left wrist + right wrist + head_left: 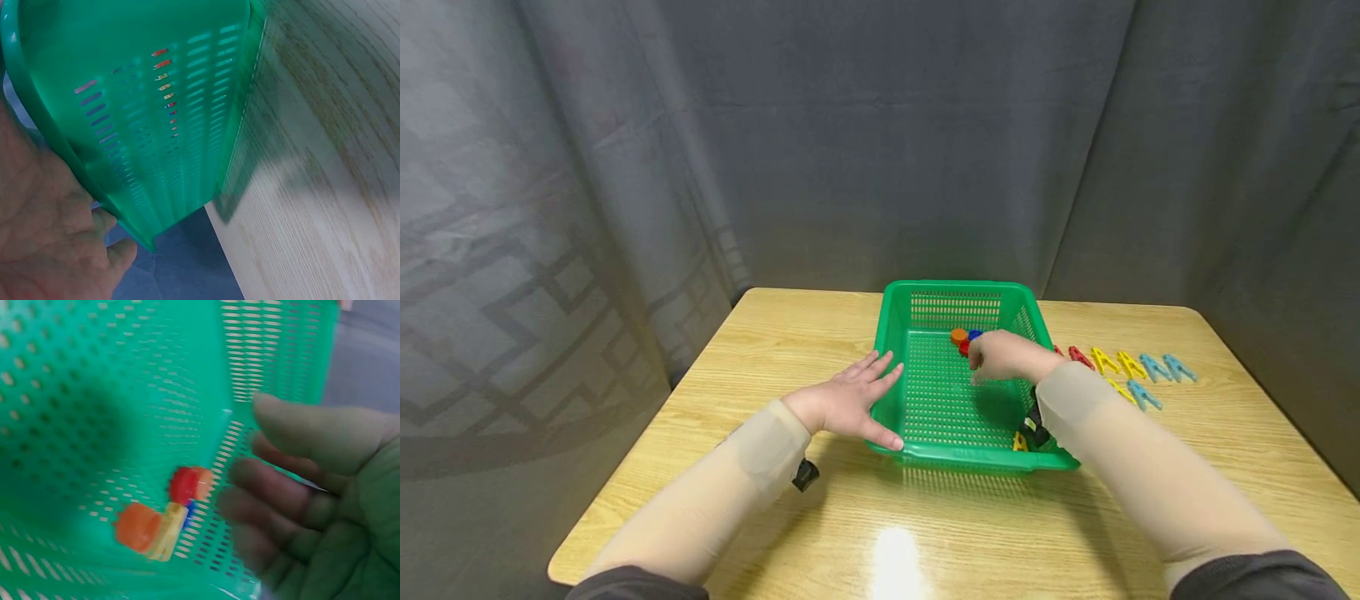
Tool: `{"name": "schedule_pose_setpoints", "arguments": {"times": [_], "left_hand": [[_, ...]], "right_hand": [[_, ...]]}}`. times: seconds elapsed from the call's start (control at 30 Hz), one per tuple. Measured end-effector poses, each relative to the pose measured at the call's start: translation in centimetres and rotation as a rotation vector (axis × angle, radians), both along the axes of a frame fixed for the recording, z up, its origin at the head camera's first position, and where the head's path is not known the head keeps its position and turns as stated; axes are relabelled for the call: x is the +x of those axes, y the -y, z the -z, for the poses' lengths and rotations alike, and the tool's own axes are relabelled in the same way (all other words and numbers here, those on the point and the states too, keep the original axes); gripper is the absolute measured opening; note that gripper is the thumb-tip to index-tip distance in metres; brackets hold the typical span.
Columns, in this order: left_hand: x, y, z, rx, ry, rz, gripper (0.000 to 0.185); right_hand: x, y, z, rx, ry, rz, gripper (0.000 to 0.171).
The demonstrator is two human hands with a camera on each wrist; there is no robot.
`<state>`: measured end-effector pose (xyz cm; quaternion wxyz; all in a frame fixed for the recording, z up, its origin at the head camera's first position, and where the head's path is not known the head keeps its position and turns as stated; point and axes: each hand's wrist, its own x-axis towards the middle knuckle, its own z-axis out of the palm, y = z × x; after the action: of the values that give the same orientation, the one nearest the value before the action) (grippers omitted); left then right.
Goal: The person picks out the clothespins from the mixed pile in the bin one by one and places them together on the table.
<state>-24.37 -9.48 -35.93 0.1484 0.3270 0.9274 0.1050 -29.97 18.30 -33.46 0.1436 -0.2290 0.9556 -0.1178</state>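
A green perforated basket (962, 455) stands on the table. At its left rim, my left hand (846, 404) rests with fingers spread and thumb at the near corner. My right hand (1006, 357) hangs inside the basket's right half, fingers loosely bent; in the right wrist view nothing shows between them. Near its fingertips, toward the back, lie an orange bottle cap (958, 335), a red bottle cap (964, 348) and a blue cap (975, 334). A yellow clothespin (1019, 442) sits in the near right corner, partly behind the wrist camera. The right wrist view is blurred.
Right of the basket, several clothespins lie in rows on the table: red (1081, 357), yellow (1104, 360) and light blue (1144, 395). My right forearm hides part of that area. A grey curtain (880, 150) hangs behind the wooden table (805, 325).
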Motion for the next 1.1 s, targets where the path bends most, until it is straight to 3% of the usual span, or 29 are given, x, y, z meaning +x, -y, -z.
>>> {"name": "schedule_pose_setpoints", "arguments": {"times": [0.23,0.4,0.53,0.67,0.73,0.83,0.93,1.03,1.1], "left_hand": [[0.1,0.0,-0.1,-0.005,0.002,0.001,0.113],[0.1,0.0,-0.1,-0.004,0.005,-0.001,0.113],[0.1,0.0,-0.1,-0.003,0.006,-0.001,0.113],[0.1,0.0,-0.1,0.002,0.004,0.003,0.112],[0.1,0.0,-0.1,0.003,0.005,0.003,0.112],[0.1,0.0,-0.1,0.002,0.008,0.000,0.112],[0.1,0.0,0.0,-0.004,0.009,-0.002,0.113],[0.0,0.0,0.1,-0.010,0.004,0.000,0.113],[0.0,0.0,0.1,-0.016,0.001,0.001,0.114]], "right_hand": [[0.5,0.5,2.2,0.330,0.265,-0.054,0.013],[1.2,1.2,2.3,0.541,0.413,-0.077,0.010],[-0.1,1.3,3.8,0.685,0.534,-0.140,0.006],[-3.1,0.4,7.0,0.858,0.470,-0.278,0.007],[-3.9,0.2,7.6,0.899,0.449,-0.298,0.008],[-3.1,0.6,6.3,0.906,0.446,-0.292,0.009],[-1.7,1.0,4.7,0.824,0.407,-0.284,0.015],[-0.3,1.2,3.7,0.652,0.341,-0.291,0.021],[0.6,1.5,2.9,0.460,0.278,-0.291,0.021]]}}
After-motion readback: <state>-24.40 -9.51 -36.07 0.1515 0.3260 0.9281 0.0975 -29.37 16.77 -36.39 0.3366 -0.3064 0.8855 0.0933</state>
